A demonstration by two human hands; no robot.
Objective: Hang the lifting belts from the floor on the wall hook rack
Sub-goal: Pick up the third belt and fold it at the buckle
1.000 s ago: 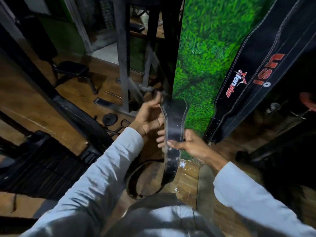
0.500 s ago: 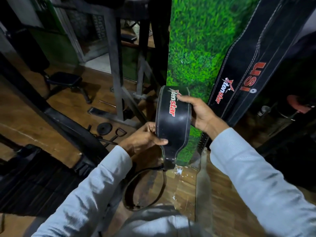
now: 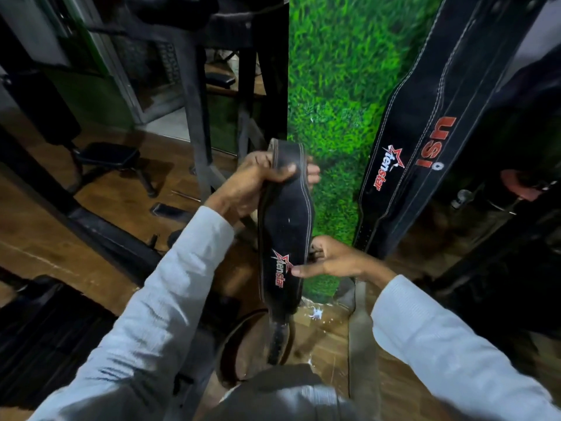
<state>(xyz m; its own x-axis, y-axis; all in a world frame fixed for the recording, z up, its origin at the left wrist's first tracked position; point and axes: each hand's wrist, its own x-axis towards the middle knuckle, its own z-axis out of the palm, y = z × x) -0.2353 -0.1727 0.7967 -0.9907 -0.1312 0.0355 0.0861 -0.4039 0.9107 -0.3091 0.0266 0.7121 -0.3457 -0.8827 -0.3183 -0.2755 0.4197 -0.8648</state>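
A black leather lifting belt with a red and white star logo is held upright in front of me. My left hand grips its upper end, thumb across the front. My right hand pinches its right edge beside the logo. The belt's narrow tail hangs down to a coil near the floor. Two more black belts with red lettering hang against the green grass-print wall at the right. The hook rack itself is out of view.
Black and grey machine frames stand at the left and centre over a wooden floor. A small padded bench sits at the left. A black mat lies at the lower left. Dark equipment fills the right side.
My left hand has climbed from the belt's lower part to its top end. My right hand dropped from the top edge to the side by the logo. The belt's logo end now points downward.
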